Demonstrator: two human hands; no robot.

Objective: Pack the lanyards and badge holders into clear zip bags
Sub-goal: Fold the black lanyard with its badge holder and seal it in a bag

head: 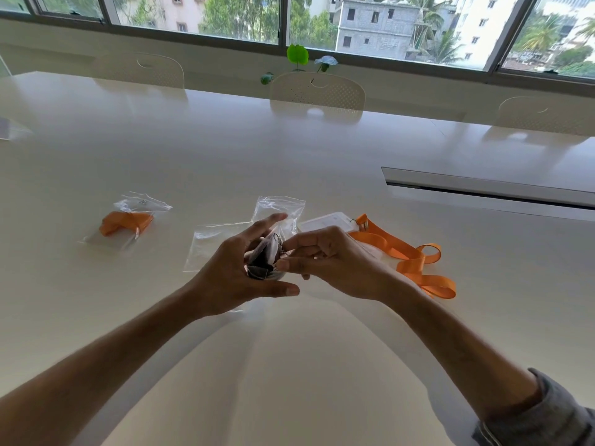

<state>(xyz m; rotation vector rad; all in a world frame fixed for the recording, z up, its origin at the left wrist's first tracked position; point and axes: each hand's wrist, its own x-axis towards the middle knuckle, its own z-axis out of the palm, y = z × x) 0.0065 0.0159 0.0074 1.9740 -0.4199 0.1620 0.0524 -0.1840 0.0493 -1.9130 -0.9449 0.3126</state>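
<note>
- Left of centre: packed zip bag (127, 220) holding an orange lanyard.
- Centre: left hand (240, 272) grips a folded dark lanyard (261, 260); right hand (325, 262) pinches its metal clip (280, 243).
- Risk: the folds may spring loose before bagging.
- Right: loose orange lanyard (415, 259) with badge holder (325, 223).

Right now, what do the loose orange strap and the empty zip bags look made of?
Loose orange lanyard strap: seems flat woven fabric ribbon with a slight sheen; it folds into soft loops. Empty clear zip bag: thin glossy plastic film, probably; the white table shows through, and creases catch glare.
</note>
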